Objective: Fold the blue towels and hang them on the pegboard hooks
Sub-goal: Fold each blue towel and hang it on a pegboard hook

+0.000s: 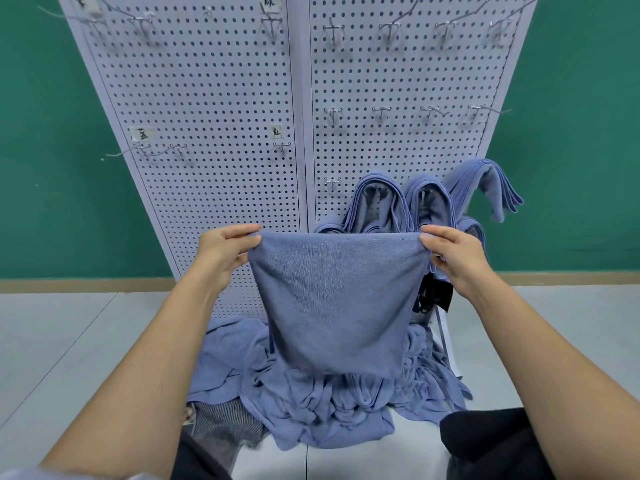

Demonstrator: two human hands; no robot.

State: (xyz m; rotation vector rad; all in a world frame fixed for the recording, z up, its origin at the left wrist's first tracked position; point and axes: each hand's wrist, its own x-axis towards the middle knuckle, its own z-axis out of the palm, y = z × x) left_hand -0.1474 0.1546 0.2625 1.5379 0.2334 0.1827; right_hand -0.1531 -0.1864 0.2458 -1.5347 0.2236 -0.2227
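Observation:
I hold a blue towel [337, 299] up in front of me, stretched flat between both hands. My left hand [225, 251] pinches its top left corner and my right hand [453, 254] pinches its top right corner. The towel hangs down over a heap of loose blue towels [311, 403] on the floor. Behind it stands the white pegboard [221, 133] with metal hooks [332, 114]. Three folded blue towels [381, 199] hang on low hooks at the right of the board, the rightmost one [485, 181] partly off to the side.
A green wall [52, 150] backs the pegboard, and a pale tiled floor [52, 341] spreads around the heap. Small paper labels [142, 134] sit above some hooks. A black object [436, 296] hangs by the board's base. My dark-clothed knees [485, 445] are at the bottom.

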